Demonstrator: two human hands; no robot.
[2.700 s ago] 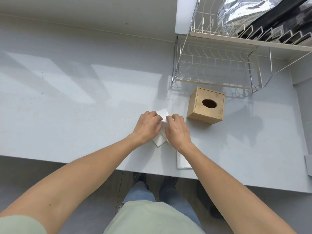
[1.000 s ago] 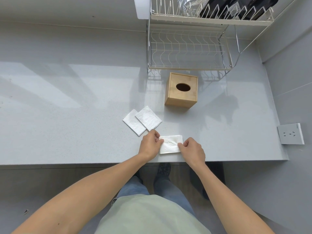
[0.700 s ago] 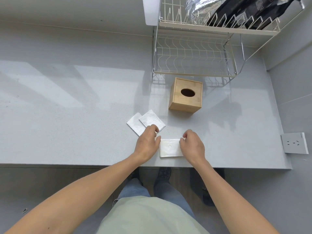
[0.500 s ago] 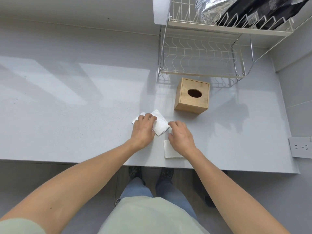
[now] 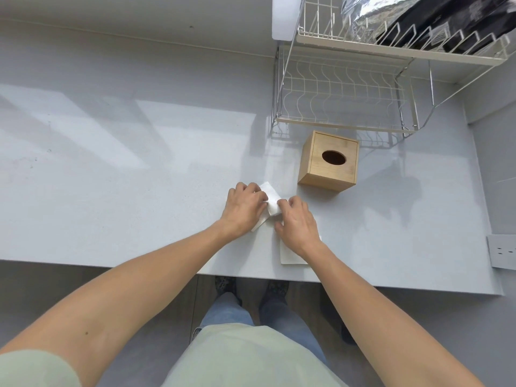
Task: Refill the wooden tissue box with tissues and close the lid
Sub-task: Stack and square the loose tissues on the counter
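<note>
**Gathering the folded tissues, box not yet opened**

We judge that we are at the gathering step: the tissues are being collected on the counter (image 5: pixel 111 191) before any go into the wooden tissue box (image 5: pixel 329 161). The box stands upright just beyond our hands, in front of the wire dish rack (image 5: pixel 343 88), its lid shut and the oval hole on top showing dark, with no tissue poking out.

Our left hand (image 5: pixel 243 209) lies palm down over the folded tissues (image 5: pixel 271 202), fingers curled and close together, pressing on their left part. Our right hand (image 5: pixel 298 222) comes in from the other side, fingers bent, with the fingertips (image 5: pixel 282 203) on the right edge of the same tissues. Whether either hand has truly pinched a tissue or only pushes on it, we cannot tell. Both forearms reach forward and converge, wrists low over the counter.

A second folded tissue (image 5: pixel 290 254) lies flat near the counter's front edge, partly under our right wrist.

The next move, as we see it, calls for squaring these pieces into one stack, adding the one by the edge, then opening the box. Thin tissue slides and unfolds easily, so we would want a light, even squeeze from both sides rather than a drag. How the lid opens is not shown from here.
</note>
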